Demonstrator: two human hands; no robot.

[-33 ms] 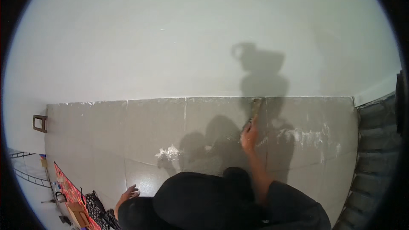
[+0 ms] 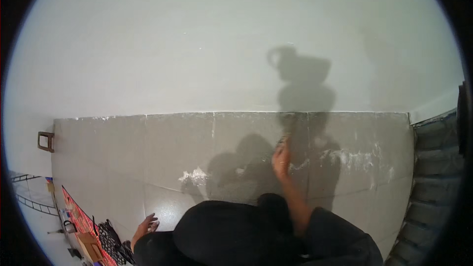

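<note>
My right hand [image 2: 281, 161] is closed around a slim hand tool [image 2: 285, 140], held low over the grey tiled floor [image 2: 118, 155]. Its far end, smeared by motion, points toward the seam where the floor meets the white wall [image 2: 197, 69]; I cannot make out the tool's exact kind. Beyond my dark-clothed knee, at lower left, my left hand [image 2: 149, 224] hangs open with loosely bent fingers and nothing in it. White powdery residue [image 2: 193, 176] lies on the floor between my hands, and a wider white smear [image 2: 352, 157] is right of the tool.
A brown stool [image 2: 46, 142] stands at the far left by the wall. On the lower left are a red patterned mat [image 2: 81, 214], a black-and-white patterned bag [image 2: 109, 236], a cardboard box [image 2: 88, 246] and a ladder [image 2: 37, 205]. Dark ridged strips [image 2: 433, 172] line the right side.
My right hand and the tool have shifted a little to the left, and the tool is more blurred. My left hand stays nearly where it was.
</note>
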